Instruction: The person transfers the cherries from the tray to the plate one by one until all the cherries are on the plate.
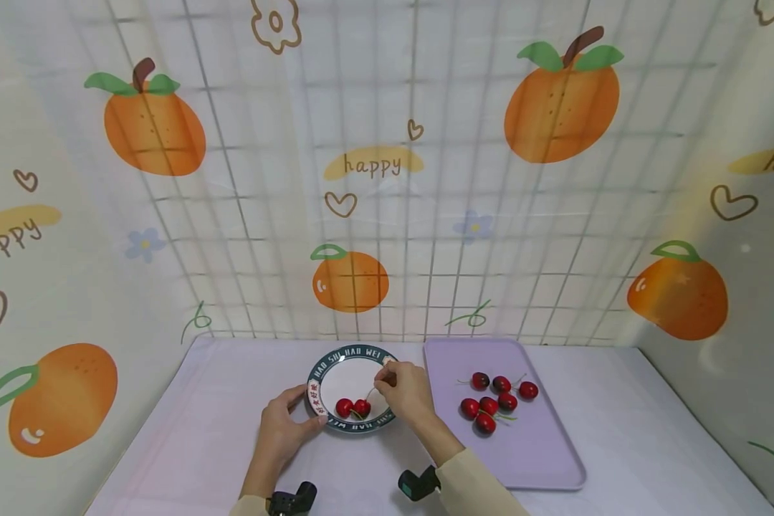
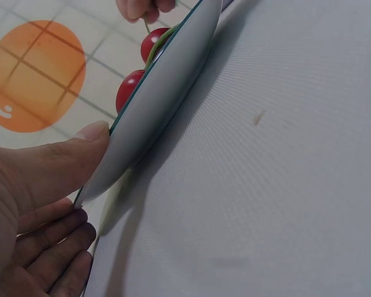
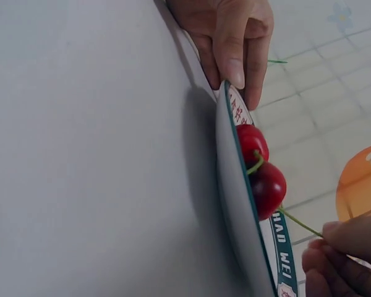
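The cherries (image 3: 268, 190) look glossy, the plate (image 1: 348, 378) smooth and glazed, the tray (image 1: 535, 455) matt plastic.

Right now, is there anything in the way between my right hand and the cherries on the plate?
Nothing visible: your right hand pinches the stem of the nearer cherry. The other cherry lies beside it, and your left hand holds the plate at the opposite side.

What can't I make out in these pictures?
Head: plate, right rim partly behind the right hand.
Head: tray, near-left corner behind the right sleeve.
Left wrist: right hand, mostly cut off by the top edge.
Right wrist: plate, lower end cut off by the bottom edge.
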